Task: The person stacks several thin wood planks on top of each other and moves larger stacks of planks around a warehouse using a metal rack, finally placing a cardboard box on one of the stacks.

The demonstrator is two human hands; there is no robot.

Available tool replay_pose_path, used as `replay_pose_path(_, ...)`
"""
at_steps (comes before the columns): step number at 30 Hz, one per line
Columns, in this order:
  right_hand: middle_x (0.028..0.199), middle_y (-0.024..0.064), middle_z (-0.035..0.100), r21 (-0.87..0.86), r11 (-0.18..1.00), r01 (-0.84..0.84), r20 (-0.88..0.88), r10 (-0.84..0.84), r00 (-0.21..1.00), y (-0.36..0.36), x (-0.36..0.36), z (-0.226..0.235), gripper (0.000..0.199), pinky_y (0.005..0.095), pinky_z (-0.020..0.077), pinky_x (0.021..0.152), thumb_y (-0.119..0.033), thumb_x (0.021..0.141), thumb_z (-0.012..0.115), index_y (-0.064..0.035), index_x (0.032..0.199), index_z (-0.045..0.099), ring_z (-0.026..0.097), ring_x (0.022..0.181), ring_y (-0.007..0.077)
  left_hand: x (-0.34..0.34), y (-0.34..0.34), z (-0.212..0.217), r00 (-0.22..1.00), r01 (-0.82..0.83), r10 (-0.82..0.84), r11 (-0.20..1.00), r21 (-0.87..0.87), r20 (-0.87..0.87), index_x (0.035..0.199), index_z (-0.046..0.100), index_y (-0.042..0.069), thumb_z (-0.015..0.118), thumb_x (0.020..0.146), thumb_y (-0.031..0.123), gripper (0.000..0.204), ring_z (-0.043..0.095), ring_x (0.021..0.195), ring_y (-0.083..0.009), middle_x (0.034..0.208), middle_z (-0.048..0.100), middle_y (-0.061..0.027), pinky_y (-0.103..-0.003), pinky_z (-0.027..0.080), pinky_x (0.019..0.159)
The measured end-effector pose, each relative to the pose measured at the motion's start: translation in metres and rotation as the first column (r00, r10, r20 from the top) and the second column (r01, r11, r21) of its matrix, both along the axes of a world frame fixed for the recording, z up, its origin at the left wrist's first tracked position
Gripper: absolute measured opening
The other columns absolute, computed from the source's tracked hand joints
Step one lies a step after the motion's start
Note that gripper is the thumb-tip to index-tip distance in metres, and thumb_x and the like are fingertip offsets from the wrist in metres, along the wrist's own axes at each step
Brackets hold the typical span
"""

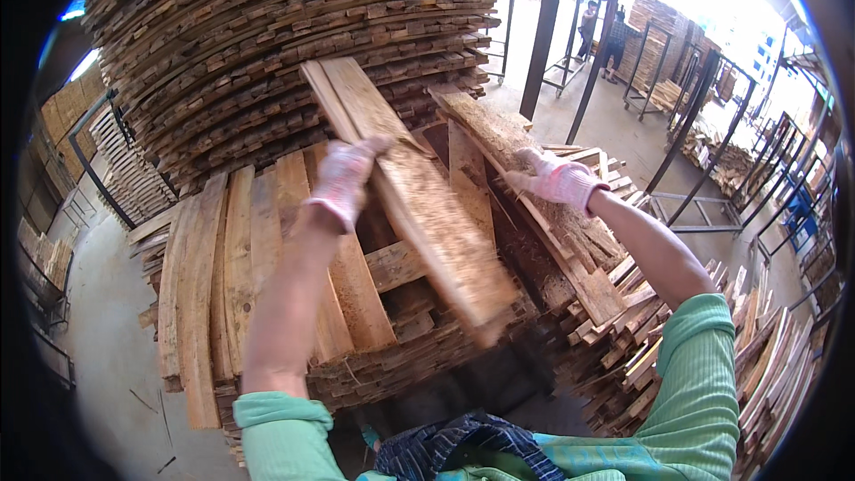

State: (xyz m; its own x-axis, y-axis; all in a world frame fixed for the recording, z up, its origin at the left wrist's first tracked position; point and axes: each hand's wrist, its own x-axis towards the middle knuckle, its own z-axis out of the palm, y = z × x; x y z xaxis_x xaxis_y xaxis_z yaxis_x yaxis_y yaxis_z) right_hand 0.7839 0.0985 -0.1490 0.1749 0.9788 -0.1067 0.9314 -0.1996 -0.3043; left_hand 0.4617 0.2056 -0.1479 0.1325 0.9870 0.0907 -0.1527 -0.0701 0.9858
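Observation:
My left hand, in a pale pink knit glove, is closed round the edge of a rough wooden board. The board slants above the stack, its near end smeared by motion, and a second narrow strip lies along its far left edge. To the right, my right hand, gloved alike, has its fingers stretched out and apart. It is over or against the edge of another long board covered in sawdust; whether it touches is unclear. Below my left hand, several flat boards lie side by side on a layered stack.
A tall layered wood stack rises at the far side. Piled wood strips lie at the right, by dark metal frames. Two people stand in the background. Grey floor shows at the left.

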Motion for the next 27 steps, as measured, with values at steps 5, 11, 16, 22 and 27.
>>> replay_pose_path(5, 0.143, 0.0326, 0.046, 0.052, 0.996, 0.074, 0.264, -0.085, 0.961, 0.013, -0.022, -0.003, 0.094, 0.0479, 0.0441, 0.108, -0.058, 0.082, 0.071, -0.0042, 0.151, 0.036, 0.049, 0.133, 0.0438, -0.112, -0.012, 0.068, 0.996, 0.055, -0.054, 0.998, 0.003, -0.074, 0.123, 0.047, 0.000, 0.085, 0.080, 0.014, 0.059, 0.071, 0.094, -0.0272, 0.107, 0.067, -0.0162, -0.039, 0.065, 0.081)
replay_pose_path(11, 0.128, 0.0314, 0.060, 0.095, 0.992, 0.081, 0.214, -0.100, 0.972, 0.004, -0.040, 0.018, 0.084, 0.0474, 0.0502, 0.101, -0.045, 0.080, 0.076, -0.0023, 0.145, 0.044, 0.060, 0.120, 0.0431, -0.214, 0.016, 0.043, 0.989, -0.037, 0.016, 0.989, -0.141, -0.148, 0.119, 0.056, 0.001, 0.083, 0.079, 0.015, 0.050, 0.074, 0.080, -0.0267, 0.099, 0.071, -0.0136, -0.042, 0.066, 0.070)
replay_pose_path(16, 0.115, 0.0220, 0.065, 0.172, 0.983, -0.067, 0.094, 0.052, 0.994, -0.001, -0.113, 0.032, 0.089, 0.0321, 0.0544, 0.061, -0.046, 0.083, 0.074, -0.0088, 0.154, 0.036, 0.064, 0.075, 0.0207, -0.293, 0.031, -0.042, 0.937, -0.187, 0.104, 0.956, -0.224, -0.335, 0.130, 0.059, -0.001, 0.088, 0.075, 0.022, 0.066, 0.068, 0.101, -0.0283, 0.113, 0.069, -0.0188, -0.041, 0.059, 0.088)
replay_pose_path(22, 0.101, 0.0144, 0.066, 0.073, 0.985, -0.158, -0.247, 0.172, 0.954, -0.001, -0.246, 0.004, 0.080, 0.0250, 0.0398, 0.042, -0.046, 0.090, 0.061, -0.0062, 0.153, 0.032, 0.054, 0.057, 0.0120, -0.255, 0.036, -0.037, 0.925, -0.191, 0.090, 0.950, -0.246, -0.369, 0.115, 0.068, 0.003, 0.079, 0.084, 0.023, 0.039, 0.071, 0.085, -0.0264, 0.104, 0.072, -0.0146, -0.041, 0.060, 0.074)
replay_pose_path(27, 0.122, 0.0288, 0.060, 0.095, 0.992, -0.088, 0.105, 0.078, 0.991, 0.022, -0.319, -0.055, 0.069, 0.0499, 0.0556, 0.084, -0.052, 0.094, 0.059, -0.0126, 0.148, 0.040, 0.066, 0.105, 0.0404, -0.265, 0.035, -0.045, 0.970, -0.208, 0.162, 0.937, -0.281, -0.179, 0.111, 0.070, 0.000, 0.077, 0.084, 0.026, 0.038, 0.070, 0.089, -0.0242, 0.104, 0.072, -0.0122, -0.037, 0.059, 0.079)
